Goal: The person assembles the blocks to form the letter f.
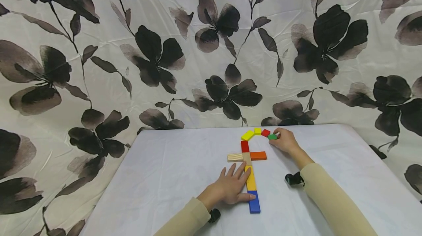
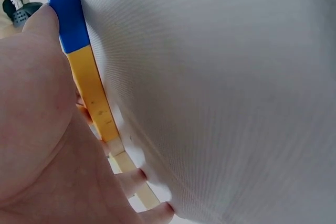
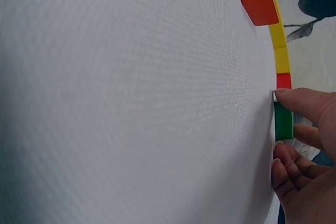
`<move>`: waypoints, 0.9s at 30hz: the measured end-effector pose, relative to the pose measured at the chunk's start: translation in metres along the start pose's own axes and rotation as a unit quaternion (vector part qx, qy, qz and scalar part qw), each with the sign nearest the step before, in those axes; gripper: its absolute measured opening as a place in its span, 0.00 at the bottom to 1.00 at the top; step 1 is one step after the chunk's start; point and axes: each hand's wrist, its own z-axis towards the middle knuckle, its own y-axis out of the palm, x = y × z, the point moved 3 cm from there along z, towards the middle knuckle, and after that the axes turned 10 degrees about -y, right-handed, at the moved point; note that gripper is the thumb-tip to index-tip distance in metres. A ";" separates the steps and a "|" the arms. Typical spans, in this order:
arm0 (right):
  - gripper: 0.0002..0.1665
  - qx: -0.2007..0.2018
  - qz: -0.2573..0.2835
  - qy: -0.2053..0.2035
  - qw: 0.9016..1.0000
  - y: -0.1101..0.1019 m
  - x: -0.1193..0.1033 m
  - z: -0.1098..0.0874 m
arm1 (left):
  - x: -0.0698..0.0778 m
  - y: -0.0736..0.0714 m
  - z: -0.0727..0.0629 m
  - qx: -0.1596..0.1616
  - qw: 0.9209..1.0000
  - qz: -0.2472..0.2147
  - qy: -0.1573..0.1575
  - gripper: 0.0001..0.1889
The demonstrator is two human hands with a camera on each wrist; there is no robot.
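Observation:
My right hand (image 1: pixel 285 141) pinches a small green block (image 3: pixel 284 120) between thumb and fingers at the right end of a curved row. That row runs leftward through a red block (image 1: pixel 265 132), a small yellow block (image 1: pixel 257 131) and a longer yellow block (image 1: pixel 247 135). Below the curve, a straight column holds a red block (image 1: pixel 244 146), a plain wooden block (image 1: pixel 247 158), a deep-yellow block (image 1: pixel 252 181) and a blue block (image 1: pixel 254 207). Fingers spread, my left hand (image 1: pixel 229 186) rests along the column, its thumb over the blue block and its fingertips by the deep-yellow one.
Beside the column's wooden piece, a striped wooden block (image 1: pixel 234 158) sticks out left and an orange block (image 1: pixel 258 155) right. All lie flat on a white-covered table (image 1: pixel 158 177). A floral cloth (image 1: pixel 184 63) hangs behind the table's far edge.

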 end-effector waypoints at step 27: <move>0.48 -0.062 0.003 -0.005 0.998 -0.016 0.006 -0.015 | 0.000 -0.005 0.004 -0.017 1.000 -0.024 0.003 0.51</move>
